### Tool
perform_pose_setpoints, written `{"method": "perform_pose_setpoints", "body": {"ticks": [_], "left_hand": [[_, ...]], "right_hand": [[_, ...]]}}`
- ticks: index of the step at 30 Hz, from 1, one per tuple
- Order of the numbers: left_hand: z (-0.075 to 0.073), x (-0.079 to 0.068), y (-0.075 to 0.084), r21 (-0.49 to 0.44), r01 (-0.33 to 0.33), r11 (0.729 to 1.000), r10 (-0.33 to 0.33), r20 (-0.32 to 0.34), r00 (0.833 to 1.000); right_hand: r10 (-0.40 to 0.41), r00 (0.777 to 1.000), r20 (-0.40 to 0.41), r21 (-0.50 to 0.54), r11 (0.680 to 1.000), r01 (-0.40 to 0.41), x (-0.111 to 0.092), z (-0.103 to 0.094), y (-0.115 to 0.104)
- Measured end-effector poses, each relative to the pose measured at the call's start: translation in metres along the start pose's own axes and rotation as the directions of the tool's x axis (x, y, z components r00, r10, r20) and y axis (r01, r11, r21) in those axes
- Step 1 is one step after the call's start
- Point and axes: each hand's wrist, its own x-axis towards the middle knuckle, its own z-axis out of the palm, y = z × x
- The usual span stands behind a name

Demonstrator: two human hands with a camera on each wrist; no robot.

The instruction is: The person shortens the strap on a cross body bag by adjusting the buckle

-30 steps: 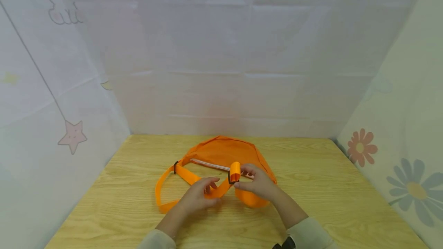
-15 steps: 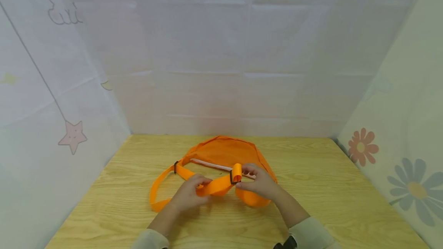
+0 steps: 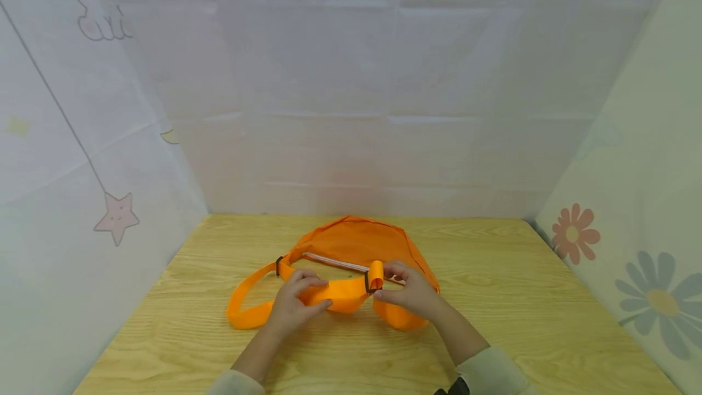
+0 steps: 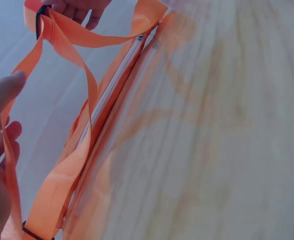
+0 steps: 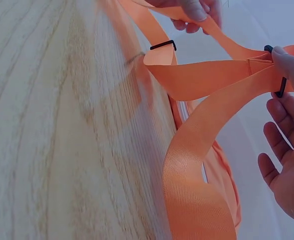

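An orange bag [image 3: 356,242] with a pale zipper [image 3: 336,262] lies on the wooden table. Its long orange strap [image 3: 345,297] is lifted in front of it. My left hand [image 3: 293,306] holds the strap between thumb and fingers, left of the bag's middle. At the bag's front right, my right hand [image 3: 414,291] pinches a black slider buckle [image 5: 282,87] where the strap loops through. In the right wrist view, the thumb presses on the buckle while the other fingers spread below. A second black buckle [image 3: 278,266] sits at the bag's left end.
The light wooden table [image 3: 521,322] extends on both sides of the bag. White sheeting [image 3: 356,108] with printed figures and flowers stands behind and at both sides. A small black object [image 3: 457,386] shows beside the right sleeve.
My left hand has slid leftward along the strap, and the strap's left loop has spread further left. The section between the hands looks straighter. My right hand has hardly moved.
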Motion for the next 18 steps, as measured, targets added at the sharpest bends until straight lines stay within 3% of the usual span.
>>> {"method": "perform_pose_setpoints", "body": {"ticks": [3,6,15,18], "left_hand": [[0.002,0.0,0.0,-0.014,-0.121,0.993,0.119,-0.106,0.987],[0.003,0.001,-0.001,-0.005,-0.194,0.981,0.19,-0.17,0.967],[-0.003,0.001,-0.006,0.165,-0.247,0.955,0.28,-0.223,0.934],[-0.007,0.001,-0.008,0.223,-0.269,0.937,0.32,-0.243,0.916]], "right_hand": [[0.005,1.0,-0.009,0.001,1.0,-0.005,0.0,0.0,0.002],[0.007,1.0,-0.01,0.004,1.0,-0.007,0.0,0.0,0.003],[0.04,0.999,-0.011,0.015,0.999,-0.04,-0.001,-0.003,0.004],[0.039,0.999,-0.012,0.032,0.999,-0.038,-0.001,-0.004,0.005]]}}
